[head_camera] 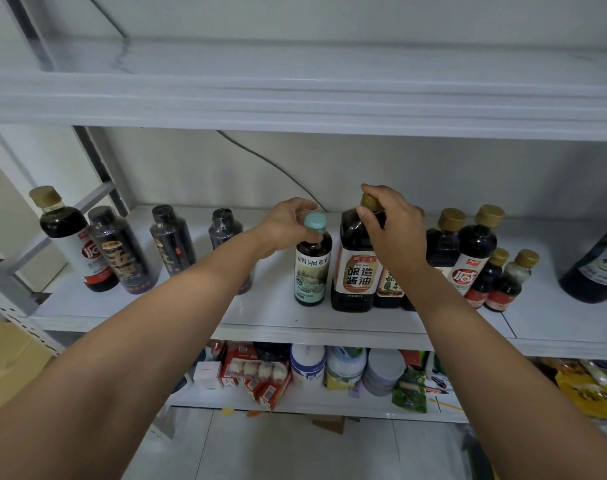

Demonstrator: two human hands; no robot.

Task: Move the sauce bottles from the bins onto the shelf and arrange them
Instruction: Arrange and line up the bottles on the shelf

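Glossy pale floor tiles (295, 452) lie at 6 o'clock, below a packet-crowded lower shelf (330, 405). On the smooth white metal shelf (260, 317) at centre, the left hand (288, 226) grips the teal cap of a slim bottle (312, 271). The right hand (392, 233) pinches the gold cap of a squarish jug (355, 271) just beside it. A thin cable (271, 164) crosses the matt wall (433, 174) at 12.

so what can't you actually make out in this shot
All in the head view:
- Rightmost black shrink-wrapped bottle: lower half behind the left forearm.
- Brown-labelled bottle beside the big soy sauce bottle: top hidden by the right hand.
- Dark bottle at the right edge: cut off by the frame.
- Left hand: fingertips hidden behind the cap of the teal-capped bottle.
- Bins: out of view.
- Fine label print: too blurred.
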